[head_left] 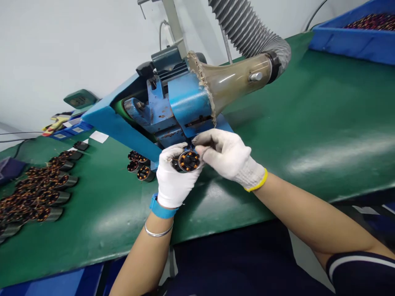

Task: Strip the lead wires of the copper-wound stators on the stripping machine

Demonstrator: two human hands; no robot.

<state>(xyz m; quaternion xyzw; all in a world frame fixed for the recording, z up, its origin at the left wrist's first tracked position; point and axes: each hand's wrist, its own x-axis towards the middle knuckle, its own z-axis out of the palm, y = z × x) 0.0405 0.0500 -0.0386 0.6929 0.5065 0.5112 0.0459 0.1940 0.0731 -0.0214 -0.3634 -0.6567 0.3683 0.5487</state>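
A motor stator [189, 160], a metal ring with copper windings and a dark centre, is held in front of a blue belt-driven machine [191, 96]. My left hand [175, 179], in a white glove, wraps round it from the left and below. Over its upper right side is my right hand [226, 154], also gloved, with thumb and forefinger pinched near the machine's slot. What lies between those fingertips is too small to make out. Several more stators [144, 172] stand on the green table just left of my left hand.
Many wound stators [46, 185] stand in rows on the table's left side. A grey ribbed hose [247, 28] joins the machine's brownish funnel [237, 78]. At the back right sits a blue bin [348, 43] of small parts; small blue boxes [69, 129] are at the left back.
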